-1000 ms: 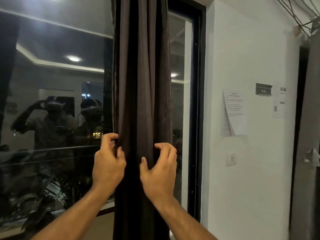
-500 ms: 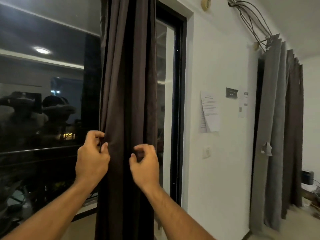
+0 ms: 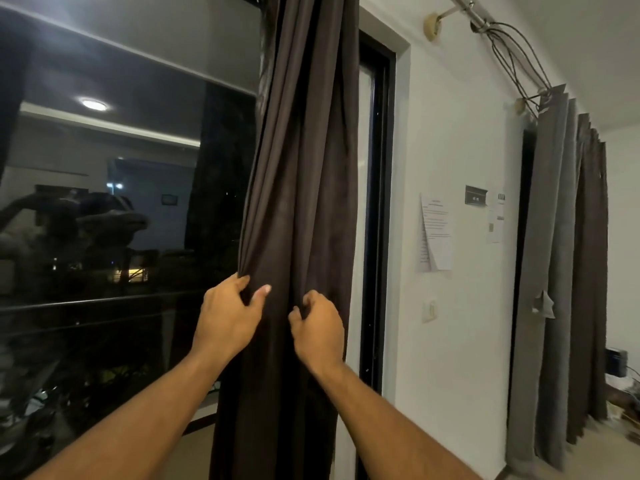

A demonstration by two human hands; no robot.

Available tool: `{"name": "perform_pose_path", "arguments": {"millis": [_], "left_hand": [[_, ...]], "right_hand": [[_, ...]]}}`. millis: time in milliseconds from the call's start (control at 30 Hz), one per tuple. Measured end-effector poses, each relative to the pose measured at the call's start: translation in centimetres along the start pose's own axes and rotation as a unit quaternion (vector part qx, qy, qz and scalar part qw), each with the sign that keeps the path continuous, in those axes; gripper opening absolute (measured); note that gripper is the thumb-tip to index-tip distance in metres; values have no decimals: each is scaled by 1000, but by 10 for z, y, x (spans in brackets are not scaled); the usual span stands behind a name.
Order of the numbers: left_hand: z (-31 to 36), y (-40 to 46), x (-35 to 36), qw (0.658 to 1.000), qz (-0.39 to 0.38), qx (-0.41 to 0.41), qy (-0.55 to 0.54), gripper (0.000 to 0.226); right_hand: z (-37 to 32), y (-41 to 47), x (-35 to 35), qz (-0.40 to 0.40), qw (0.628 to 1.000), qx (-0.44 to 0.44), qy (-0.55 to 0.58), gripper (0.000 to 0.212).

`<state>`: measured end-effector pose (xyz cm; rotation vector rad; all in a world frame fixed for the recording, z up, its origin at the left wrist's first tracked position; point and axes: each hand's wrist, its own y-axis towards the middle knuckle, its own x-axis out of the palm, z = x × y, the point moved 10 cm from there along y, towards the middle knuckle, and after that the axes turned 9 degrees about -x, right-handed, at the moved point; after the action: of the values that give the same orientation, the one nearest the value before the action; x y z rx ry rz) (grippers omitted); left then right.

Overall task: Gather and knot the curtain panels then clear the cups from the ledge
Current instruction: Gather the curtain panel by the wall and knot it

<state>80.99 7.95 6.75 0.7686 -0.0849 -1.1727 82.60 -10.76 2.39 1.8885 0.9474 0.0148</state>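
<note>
A dark brown curtain panel hangs bunched in front of the window, just left of the black door frame. My left hand grips the curtain's left edge at about waist height, fingers curled into the folds. A little to the right, my right hand pinches a fold near the middle of the same panel. No cups or ledge are in view.
A large dark window with reflections fills the left. A white wall with taped papers and a switch stands right of the door frame. More grey and brown curtains hang at the far right under a rod.
The view has swung right and up, showing the rod and the far curtains. Both hands have closed tighter on the brown curtain's folds and drawn nearer to each other.
</note>
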Motion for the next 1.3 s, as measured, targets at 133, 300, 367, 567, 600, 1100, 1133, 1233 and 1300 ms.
{"name": "perform_pose_path", "arguments": {"millis": [133,300,367,567,600,1100,1133,1233,1300], "left_hand": [[6,4,16,1000,-12,-2,-3,50],[-5,14,17,999,26,-23,16,28],[-8,12,16,999,35,-25,11,37],[-14,16,22,998,62,-29,0,40],[-13,15,23,997,70,-28,0,40],[13,-8,53,962,-181,-1,-206,21],[9,-12,51,958,-180,-8,-223,19],[-25,-23,44,974,-111,-34,-196,14],[-51,-33,49,984,-107,-58,-133,6]], "right_hand": [[-38,-14,27,-94,987,-105,71,8],[-7,5,-37,161,982,-77,61,39],[44,20,-52,193,975,87,73,79],[76,21,-17,33,971,154,182,17],[68,17,-22,53,982,120,135,14],[-3,-21,10,-101,978,-1,181,32],[1,-21,4,-93,981,4,170,30],[17,-23,-10,-65,984,23,162,28],[28,-27,-15,-52,982,47,175,30]]}}
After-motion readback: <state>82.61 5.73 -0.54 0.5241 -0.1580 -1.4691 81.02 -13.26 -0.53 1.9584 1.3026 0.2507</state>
